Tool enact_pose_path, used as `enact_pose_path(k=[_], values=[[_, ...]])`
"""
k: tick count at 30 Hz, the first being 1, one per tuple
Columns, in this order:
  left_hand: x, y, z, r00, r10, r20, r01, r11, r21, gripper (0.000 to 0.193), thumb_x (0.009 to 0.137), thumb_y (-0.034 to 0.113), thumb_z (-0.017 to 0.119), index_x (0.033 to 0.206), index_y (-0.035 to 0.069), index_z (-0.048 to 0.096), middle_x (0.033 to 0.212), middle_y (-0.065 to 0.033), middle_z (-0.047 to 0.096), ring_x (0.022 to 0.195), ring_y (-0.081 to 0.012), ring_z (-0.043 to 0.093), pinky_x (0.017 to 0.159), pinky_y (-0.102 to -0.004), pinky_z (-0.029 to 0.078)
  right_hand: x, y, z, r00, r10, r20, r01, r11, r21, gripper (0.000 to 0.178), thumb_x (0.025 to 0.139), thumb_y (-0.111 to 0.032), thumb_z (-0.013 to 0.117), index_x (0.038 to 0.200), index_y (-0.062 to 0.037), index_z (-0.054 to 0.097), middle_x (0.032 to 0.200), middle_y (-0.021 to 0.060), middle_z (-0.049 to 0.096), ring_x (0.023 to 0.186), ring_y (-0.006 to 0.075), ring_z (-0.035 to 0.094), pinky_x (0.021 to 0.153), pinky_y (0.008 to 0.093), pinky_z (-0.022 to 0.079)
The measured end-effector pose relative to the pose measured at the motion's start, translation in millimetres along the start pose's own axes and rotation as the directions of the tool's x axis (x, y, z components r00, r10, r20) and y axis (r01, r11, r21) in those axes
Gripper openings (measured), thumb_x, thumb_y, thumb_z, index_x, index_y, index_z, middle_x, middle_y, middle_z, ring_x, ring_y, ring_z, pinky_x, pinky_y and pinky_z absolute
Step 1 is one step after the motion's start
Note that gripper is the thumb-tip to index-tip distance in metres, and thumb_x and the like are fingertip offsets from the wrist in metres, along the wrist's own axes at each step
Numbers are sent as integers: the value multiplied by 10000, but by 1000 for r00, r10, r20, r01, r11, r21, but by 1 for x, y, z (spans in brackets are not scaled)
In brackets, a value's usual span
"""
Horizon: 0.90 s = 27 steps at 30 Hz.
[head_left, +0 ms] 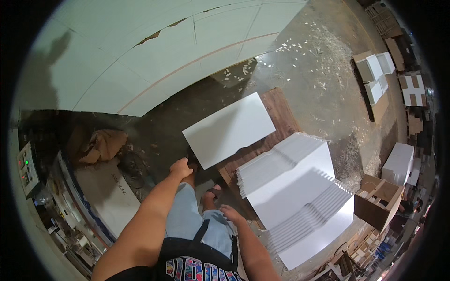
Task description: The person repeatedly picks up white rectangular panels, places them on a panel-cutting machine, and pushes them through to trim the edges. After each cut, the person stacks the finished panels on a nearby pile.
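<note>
One hand point(180, 167) seemingly beside panel point(229, 129) edge

On the body I watch from far, I see a black shirt point(180, 248) with a front print point(199, 269) of large letters, filled with many colours and edged in white. The left sleeve point(133, 274) is black and short. Light blue shorts point(180, 220) come below, crossed by a thin dark strap point(202, 230). One foot wears a dark brown sandal point(214, 191).
</note>
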<state>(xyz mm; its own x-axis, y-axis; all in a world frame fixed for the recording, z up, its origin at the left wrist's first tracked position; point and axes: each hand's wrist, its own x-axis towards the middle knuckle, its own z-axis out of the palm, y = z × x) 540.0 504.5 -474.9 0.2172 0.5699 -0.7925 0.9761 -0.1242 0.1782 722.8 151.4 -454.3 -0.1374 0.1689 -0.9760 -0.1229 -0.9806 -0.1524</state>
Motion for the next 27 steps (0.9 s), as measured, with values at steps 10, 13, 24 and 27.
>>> enact_pose_path(k=[10, 13, 24, 27], values=[[226, -54, -33, 999, 26, 34, -22, 992, -122, 926, 912, 396, 870, 1678, 114, 432, 1612, -185, 594, 1452, -395, 596, 1179, -519, 518, 225, -111, -4, 979, 124, -163, -18, 844, 536, 335, 1097, -320, 603, 1375, -134, 596, 1006, -10, 660, 900, 164, 638, 732, 385, 525], [272, -71, -13, 984, 173, -46, -177, 979, -102, 968, 908, 350, 874, 1709, 123, 383, 1641, -211, 547, 1438, -435, 587, 1179, -510, 513, 272, -137, -14, 972, 128, -194, 36, 741, 671, 269, 1091, -301, 611, 1293, -130, 563, 942, -13, 595, 854, 151, 590, 610, 377, 473], [249, -73, 33, 974, 189, -125, -212, 956, -204, 878, 926, 278, 834, 1690, 166, 417, 1652, -220, 498, 1424, -463, 573, 1183, -554, 494, 293, -172, -39, 929, 303, -212, -108, 771, 627, 612, 1083, -397, 644, 1564, -53, 488, 1536, 186, 550, 1410, 388, 602, 1007, 481, 513], [249, -79, 51, 971, 191, -147, -230, 916, -328, 813, 929, 240, 840, 1638, 124, 459, 1586, -219, 558, 1386, -457, 601, 1143, -548, 519, 300, -165, -43, 920, 313, -237, -64, 716, 695, 522, 1075, -371, 660, 1470, -43, 569, 1399, 166, 622, 1225, 324, 662, 915, 471, 520]])
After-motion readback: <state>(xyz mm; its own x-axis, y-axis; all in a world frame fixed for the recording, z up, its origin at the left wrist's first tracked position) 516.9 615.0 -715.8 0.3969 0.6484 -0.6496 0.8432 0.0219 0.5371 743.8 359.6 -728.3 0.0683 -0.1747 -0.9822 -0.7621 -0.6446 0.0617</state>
